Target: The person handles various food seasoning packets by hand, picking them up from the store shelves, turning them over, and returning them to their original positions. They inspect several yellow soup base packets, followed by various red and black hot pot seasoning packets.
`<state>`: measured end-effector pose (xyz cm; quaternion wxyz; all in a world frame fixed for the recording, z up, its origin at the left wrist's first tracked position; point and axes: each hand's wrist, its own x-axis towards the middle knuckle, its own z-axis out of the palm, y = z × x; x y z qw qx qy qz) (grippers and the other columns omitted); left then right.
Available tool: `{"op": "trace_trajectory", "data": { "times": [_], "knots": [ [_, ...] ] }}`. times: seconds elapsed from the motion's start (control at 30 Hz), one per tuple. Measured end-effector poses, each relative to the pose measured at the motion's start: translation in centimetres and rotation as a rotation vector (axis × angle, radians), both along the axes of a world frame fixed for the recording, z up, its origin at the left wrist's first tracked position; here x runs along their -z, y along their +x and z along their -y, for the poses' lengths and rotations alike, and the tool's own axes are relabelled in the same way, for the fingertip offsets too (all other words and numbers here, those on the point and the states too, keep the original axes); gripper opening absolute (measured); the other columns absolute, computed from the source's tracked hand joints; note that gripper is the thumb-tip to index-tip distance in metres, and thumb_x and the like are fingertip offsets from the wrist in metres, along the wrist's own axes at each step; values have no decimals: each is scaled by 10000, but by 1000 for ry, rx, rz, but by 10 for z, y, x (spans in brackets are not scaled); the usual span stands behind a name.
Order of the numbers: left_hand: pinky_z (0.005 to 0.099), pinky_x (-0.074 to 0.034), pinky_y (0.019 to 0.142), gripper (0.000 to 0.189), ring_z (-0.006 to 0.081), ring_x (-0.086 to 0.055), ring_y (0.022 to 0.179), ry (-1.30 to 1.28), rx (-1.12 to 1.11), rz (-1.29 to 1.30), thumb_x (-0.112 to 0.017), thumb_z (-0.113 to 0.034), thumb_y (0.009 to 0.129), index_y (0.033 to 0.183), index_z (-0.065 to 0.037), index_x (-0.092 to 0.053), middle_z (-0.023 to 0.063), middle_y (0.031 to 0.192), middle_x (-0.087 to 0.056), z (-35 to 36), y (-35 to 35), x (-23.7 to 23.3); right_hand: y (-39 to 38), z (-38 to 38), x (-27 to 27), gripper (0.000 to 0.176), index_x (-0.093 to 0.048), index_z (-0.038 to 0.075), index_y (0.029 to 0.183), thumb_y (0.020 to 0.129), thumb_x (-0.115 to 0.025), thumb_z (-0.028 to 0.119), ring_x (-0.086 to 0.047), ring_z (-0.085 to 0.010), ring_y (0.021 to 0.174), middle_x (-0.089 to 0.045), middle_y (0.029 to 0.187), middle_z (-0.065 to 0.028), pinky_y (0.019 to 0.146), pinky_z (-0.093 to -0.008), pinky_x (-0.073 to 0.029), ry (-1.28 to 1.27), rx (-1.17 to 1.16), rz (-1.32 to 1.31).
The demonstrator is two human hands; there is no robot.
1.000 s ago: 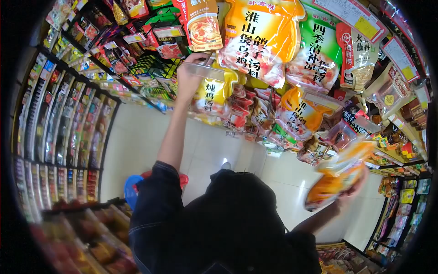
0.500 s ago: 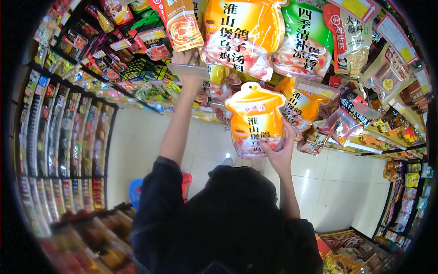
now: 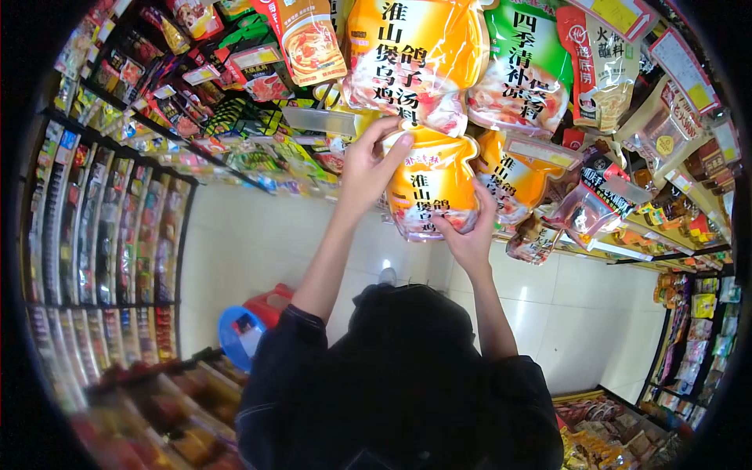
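Supermarket aisle seen from above: pale tiled floor (image 3: 540, 313), packed shelves at left and right, and a far rack of hanging soup packets. At centre, just below that rack's larger orange pouch (image 3: 415, 55), a person holds a small orange yam-and-black-chicken soup-mix pouch (image 3: 431, 184). The left hand (image 3: 381, 157) pinches its upper left, thumb in front; the right hand (image 3: 472, 239) grips its lower right.

Its glossy film looks slippery, so a loosened pinch could drop it to the floor. Raised carelessly, its top might snag the larger pouch or knock the clear label holder (image 3: 321, 121) at left; whether pouches touch is unclear.

The small pouch looks sealed, its contents hidden behind printing. Near left, a blue bucket (image 3: 227, 341) beside a red stool (image 3: 272, 304) contains something pale and dark, too small to identify.
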<state>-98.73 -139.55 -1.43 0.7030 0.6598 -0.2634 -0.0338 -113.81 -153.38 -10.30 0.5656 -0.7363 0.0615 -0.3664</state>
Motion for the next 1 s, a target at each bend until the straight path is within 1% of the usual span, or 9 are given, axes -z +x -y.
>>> {"op": "trace_trajectory", "data": {
  "times": [0.03,0.07,0.17,0.43,0.6,0.7,0.8,0.87,1.0],
  "knots": [
    [228,-494,737,255,68,-614,873,44,9,-36,-720,-159,945,1113,27,-676,38,1007,-699,4,6,-2,3,1,4,871,-411,11,1421,721,-914,132,-504,-277,1303,-494,1405,-187,1103,-393,-412,-11,13,10],
    [204,-477,676,220,31,-588,795,88,-30,-39,-763,-147,911,1033,24,-699,-4,873,-689,7,16,7,6,1,6,868,-410,10,1421,725,-913,140,-506,-279,1302,-495,1404,-189,1102,-393,-413,-21,28,21],
    [203,-468,654,185,28,-578,757,-152,5,-171,-767,-137,904,989,14,-706,-8,840,-676,23,6,-2,10,-2,4,871,-411,7,1418,725,-917,155,-511,-285,1297,-503,1393,-188,1097,-392,-418,-32,80,22],
    [214,-477,655,114,38,-577,725,-373,-131,-157,-735,-90,907,959,-19,-662,-2,852,-664,37,23,14,19,-11,-7,797,-416,28,1406,778,-882,179,-548,-329,1252,-530,1353,-211,1055,-414,-445,-122,100,15],
    [253,-500,681,140,72,-624,765,-237,-143,-183,-666,27,829,966,-1,-675,25,916,-699,39,22,2,16,-10,-12,688,-439,30,1395,835,-824,134,-568,-349,1215,-543,1326,-217,1025,-415,-458,-74,52,50],
    [256,-504,685,130,77,-634,772,-343,-107,-175,-659,32,828,953,3,-681,31,913,-705,43,26,0,3,-5,-9,621,-449,21,1404,880,-769,111,-572,-347,1207,-545,1313,-225,997,-405,-469,-2,-58,-48],
    [259,-505,682,121,76,-637,773,-312,-101,-195,-663,36,824,939,7,-689,35,906,-708,42,30,3,-16,-5,-33,570,-453,13,1423,920,-710,90,-575,-342,1205,-542,1304,-244,963,-387,-483,-92,-43,-167],
    [261,-493,667,84,65,-626,764,-265,-94,-206,-673,28,826,906,6,-690,26,876,-704,39,28,2,-22,-5,-34,559,-451,13,1435,931,-685,76,-573,-340,1209,-533,1320,-245,960,-382,-490,-143,-3,-154],
    [247,-471,645,34,42,-584,716,-210,-119,-67,-701,3,837,858,-3,-676,-3,807,-687,39,31,8,-36,-6,-32,540,-460,12,1437,935,-656,48,-559,-352,1227,-511,1357,-243,984,-389,-496,-131,46,-153]
  ]
}}
